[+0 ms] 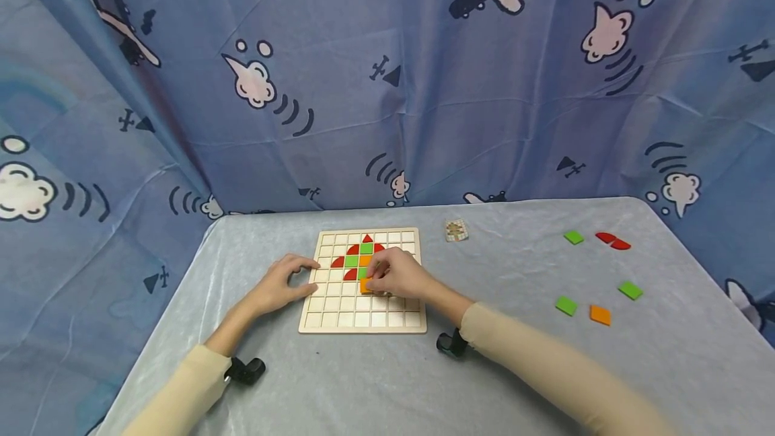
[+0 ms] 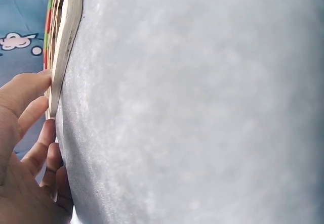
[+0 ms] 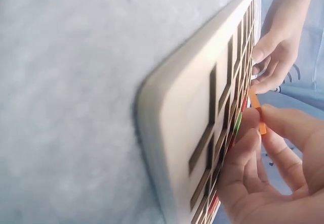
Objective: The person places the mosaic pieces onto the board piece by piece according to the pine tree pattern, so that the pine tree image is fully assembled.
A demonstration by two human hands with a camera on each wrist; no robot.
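Note:
A wooden grid board lies on the table, with red, green and orange pieces set in its upper middle cells. Between thumb and fingers my right hand pinches an orange square tile, low over the cells below the green pieces. In the right wrist view the orange tile stands tilted, close to the board's face. My left hand rests at the board's left edge, thumb and fingertips touching the rim. The left wrist view shows those fingers relaxed against the board's side. My right hand hides part of the pattern.
Loose on the right of the table lie green squares, an orange square and two red quarter-round pieces. A small patterned card sits just beyond the board's upper right corner. A blue printed curtain hangs behind.

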